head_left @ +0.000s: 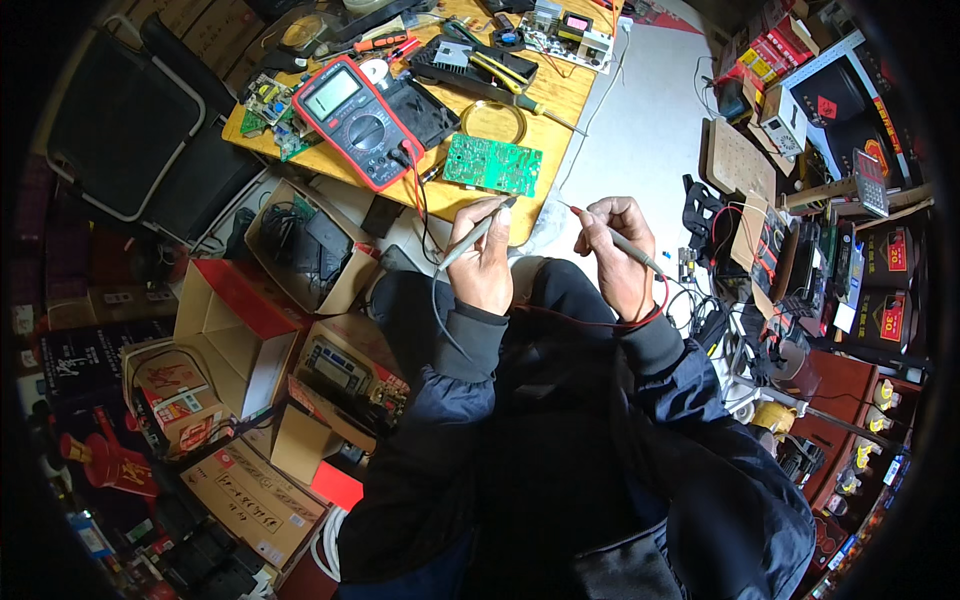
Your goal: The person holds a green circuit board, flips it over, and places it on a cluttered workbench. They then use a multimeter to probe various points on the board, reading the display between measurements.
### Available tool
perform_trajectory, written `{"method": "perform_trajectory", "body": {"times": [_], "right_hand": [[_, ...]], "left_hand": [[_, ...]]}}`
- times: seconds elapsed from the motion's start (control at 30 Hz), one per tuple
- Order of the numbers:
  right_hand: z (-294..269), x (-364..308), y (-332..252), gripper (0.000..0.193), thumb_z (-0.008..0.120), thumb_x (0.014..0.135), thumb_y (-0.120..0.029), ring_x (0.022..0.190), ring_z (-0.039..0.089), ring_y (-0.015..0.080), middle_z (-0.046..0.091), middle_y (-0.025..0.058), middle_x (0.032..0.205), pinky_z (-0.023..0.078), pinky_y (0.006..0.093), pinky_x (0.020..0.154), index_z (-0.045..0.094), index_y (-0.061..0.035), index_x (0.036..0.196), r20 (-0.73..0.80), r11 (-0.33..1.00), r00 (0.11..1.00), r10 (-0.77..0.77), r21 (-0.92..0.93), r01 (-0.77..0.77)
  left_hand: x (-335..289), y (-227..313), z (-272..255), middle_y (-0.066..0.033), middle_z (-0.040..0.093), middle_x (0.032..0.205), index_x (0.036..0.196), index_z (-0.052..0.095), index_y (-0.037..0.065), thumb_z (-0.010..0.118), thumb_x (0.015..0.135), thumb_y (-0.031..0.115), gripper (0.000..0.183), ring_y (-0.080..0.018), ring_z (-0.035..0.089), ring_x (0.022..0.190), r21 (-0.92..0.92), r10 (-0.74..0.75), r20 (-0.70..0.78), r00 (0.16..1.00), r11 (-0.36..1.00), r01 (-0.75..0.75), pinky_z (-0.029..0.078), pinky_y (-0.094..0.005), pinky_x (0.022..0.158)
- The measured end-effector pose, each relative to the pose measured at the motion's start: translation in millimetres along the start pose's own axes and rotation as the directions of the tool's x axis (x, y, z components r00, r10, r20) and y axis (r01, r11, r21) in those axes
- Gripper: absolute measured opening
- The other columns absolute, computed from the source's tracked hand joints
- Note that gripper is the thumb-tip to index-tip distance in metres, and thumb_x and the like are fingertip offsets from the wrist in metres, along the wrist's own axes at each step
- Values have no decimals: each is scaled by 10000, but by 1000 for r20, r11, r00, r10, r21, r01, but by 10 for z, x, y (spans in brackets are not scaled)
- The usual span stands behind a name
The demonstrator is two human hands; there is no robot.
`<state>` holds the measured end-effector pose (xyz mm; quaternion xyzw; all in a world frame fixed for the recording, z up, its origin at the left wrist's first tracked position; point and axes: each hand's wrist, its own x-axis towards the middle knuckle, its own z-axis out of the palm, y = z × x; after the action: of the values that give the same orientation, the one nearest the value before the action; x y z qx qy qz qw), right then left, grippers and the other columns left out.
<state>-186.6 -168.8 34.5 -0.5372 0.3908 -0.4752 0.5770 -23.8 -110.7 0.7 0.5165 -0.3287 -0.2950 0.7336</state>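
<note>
My left hand (484,262) is closed round a grey test probe (466,243) with a dark lead, its tip end close to the near edge of a green circuit board (492,165). In my right hand (622,258) is a second grey test probe (630,250), with a red collar near the tip and a red lead trailing past my wrist. Its tip points left, apart from the board. The board lies solder side up at the table's near corner. Left of it, a red-and-grey multimeter (358,122) rests face up, leads plugged in.
The wooden table (480,214) also carries a roll of tape (493,122), a screwdriver (550,115), a black tray (470,66) and loose circuit boards (270,105). A black chair (125,120) stands at left. Open cardboard boxes (240,340) crowd the lower left; cluttered gear fills the right.
</note>
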Motion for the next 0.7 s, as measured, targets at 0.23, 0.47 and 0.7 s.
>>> {"method": "perform_trajectory", "body": {"times": [0.23, 0.47, 0.7], "right_hand": [[48, 18, -34, 124, 681, 1059, -88, 725, 627, 120, 643, 63, 903, 519, 266, 656, 593, 0, 1064, 13, 1000, 1000, 12, 0, -12], [161, 73, 36, 106, 681, 1056, -65, 758, 628, 108, 653, 53, 923, 522, 258, 677, 606, 1, 1090, 58, 1000, 998, 8, 11, -9], [255, 113, 97, 126, 691, 1055, -76, 769, 632, 100, 663, 44, 921, 520, 250, 686, 613, 1, 1117, 76, 1000, 997, 22, 20, -23]], "left_hand": [[-2, -21, -4, -105, 716, 1186, 1199, 644, -35, 678, 1077, 118, 199, -154, 656, 1082, 1, -1, 5, 1000, 1000, 1, 518, -317, 984], [-1, -3, 1, -108, 722, 1198, 1192, 655, -33, 677, 1074, 118, 193, -163, 649, 1112, -38, -22, 5, 1000, 999, 22, 499, -320, 1024], [6, 12, 11, -112, 728, 1193, 1184, 663, -30, 671, 1073, 104, 174, -171, 656, 1119, -19, -33, -3, 999, 999, 33, 498, -324, 1038]]}}
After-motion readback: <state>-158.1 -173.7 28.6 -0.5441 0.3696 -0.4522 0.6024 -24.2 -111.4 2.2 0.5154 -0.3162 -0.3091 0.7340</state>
